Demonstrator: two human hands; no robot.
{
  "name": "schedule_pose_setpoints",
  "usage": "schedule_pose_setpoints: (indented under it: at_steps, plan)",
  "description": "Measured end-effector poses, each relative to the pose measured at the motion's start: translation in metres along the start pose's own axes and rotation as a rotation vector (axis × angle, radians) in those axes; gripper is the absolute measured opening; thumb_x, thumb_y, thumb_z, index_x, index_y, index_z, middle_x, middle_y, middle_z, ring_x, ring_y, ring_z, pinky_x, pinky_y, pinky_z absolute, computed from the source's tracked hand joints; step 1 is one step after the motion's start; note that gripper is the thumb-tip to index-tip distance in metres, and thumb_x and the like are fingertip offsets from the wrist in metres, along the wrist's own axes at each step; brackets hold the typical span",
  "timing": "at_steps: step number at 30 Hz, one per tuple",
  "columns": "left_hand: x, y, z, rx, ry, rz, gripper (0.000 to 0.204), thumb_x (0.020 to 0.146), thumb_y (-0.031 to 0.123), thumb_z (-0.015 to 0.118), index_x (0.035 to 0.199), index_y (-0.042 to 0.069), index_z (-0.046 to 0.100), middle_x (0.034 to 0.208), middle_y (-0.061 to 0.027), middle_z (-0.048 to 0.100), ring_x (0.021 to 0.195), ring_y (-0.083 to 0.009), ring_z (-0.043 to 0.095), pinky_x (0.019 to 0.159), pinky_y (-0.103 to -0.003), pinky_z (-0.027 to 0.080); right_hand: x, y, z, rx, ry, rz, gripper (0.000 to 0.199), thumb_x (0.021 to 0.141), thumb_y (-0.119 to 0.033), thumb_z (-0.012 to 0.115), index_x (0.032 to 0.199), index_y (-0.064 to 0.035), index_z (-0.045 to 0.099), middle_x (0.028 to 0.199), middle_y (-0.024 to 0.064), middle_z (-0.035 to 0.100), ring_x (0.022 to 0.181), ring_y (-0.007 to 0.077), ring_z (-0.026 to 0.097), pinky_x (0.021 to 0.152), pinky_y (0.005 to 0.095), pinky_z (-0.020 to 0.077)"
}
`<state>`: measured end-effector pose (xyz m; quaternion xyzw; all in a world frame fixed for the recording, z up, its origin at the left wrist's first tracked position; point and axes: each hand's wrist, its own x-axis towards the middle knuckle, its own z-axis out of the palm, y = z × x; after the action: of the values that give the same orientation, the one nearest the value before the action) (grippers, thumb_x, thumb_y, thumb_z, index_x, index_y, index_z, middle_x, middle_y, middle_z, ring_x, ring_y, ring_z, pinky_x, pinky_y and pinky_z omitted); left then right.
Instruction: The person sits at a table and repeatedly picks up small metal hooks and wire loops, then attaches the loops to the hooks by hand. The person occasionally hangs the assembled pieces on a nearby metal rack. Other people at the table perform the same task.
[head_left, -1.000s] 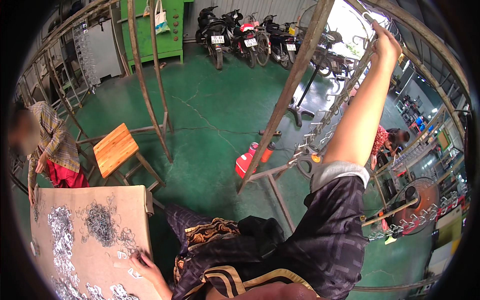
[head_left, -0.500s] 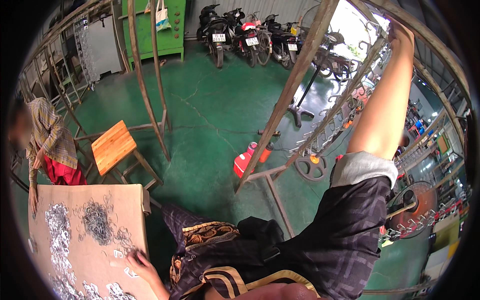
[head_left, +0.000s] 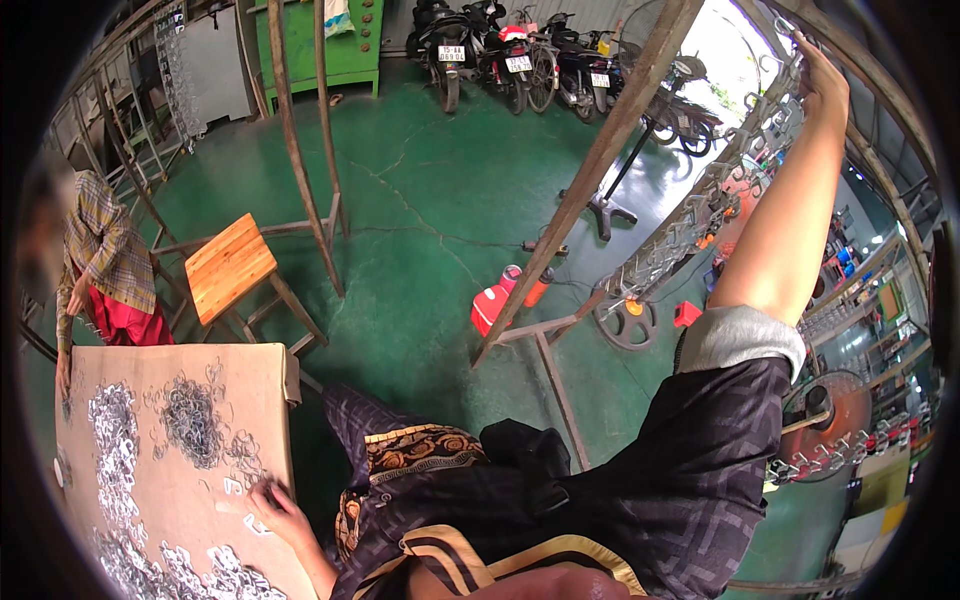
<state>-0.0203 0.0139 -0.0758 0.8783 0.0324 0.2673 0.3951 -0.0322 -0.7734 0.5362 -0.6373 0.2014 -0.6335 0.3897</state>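
My left hand [head_left: 279, 513] rests over the right edge of the brown-covered table [head_left: 190, 505], its fingers curled on something small and dark that I cannot make out. Bent silver metal clips [head_left: 232, 488] lie close to those fingers. A heap of dark wire rings [head_left: 193, 422] spreads farther up the tabletop, with a band of silver metal pieces [head_left: 117, 450] left of it. High at the right, my right hand [head_left: 822, 78] is raised to the top of a leaning rack hung with metal hooks [head_left: 722, 200]. Its fingers pinch at the rack's upper end; what they hold is too small to tell.
Another person in a checked shirt [head_left: 110, 240] stands at the table's far left, one hand on it. A wooden stool [head_left: 230, 265] stands beyond the table. Wooden rack posts [head_left: 590, 180] rise ahead. A fan [head_left: 835, 415] is at right; parked motorbikes [head_left: 440, 50] line the back wall.
The whole view has shifted slightly, so the table sits higher in it. My right hand stays raised at the rack, its fingers now showing more clearly. My left hand remains beside the clips.
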Motion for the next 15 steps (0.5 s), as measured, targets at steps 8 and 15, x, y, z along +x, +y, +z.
schedule_pose_setpoints:
  at_steps: [8,15]
  plan:
    - [0.0,0.002,-0.001,0.029,0.013,0.042,0.011,0.092,0.0,0.056,0.102,-0.004,0.057,0.099,-0.018,0.058,0.096,-0.0351,0.054,0.086,-0.045,0.044,-0.065,-0.017,0.026,0.086,0.232,-0.063,0.024,0.067,-0.013,0.089,0.081,0.0018,0.076,0.057,-0.0008,0.054,0.046,0.0062,0.039,0.045,0.0228,0.028]
    - [-0.003,0.0,0.0,0.044,0.037,-0.004,0.015,0.089,0.001,0.058,0.104,-0.001,0.058,0.101,-0.0177,0.056,0.097,-0.036,0.054,0.087,-0.044,0.044,-0.037,0.011,0.02,0.0,0.448,-0.338,0.019,0.075,-0.009,0.081,0.088,0.0034,0.076,0.086,0.0122,0.073,0.066,0.0135,0.064,0.062,0.0237,0.0522]
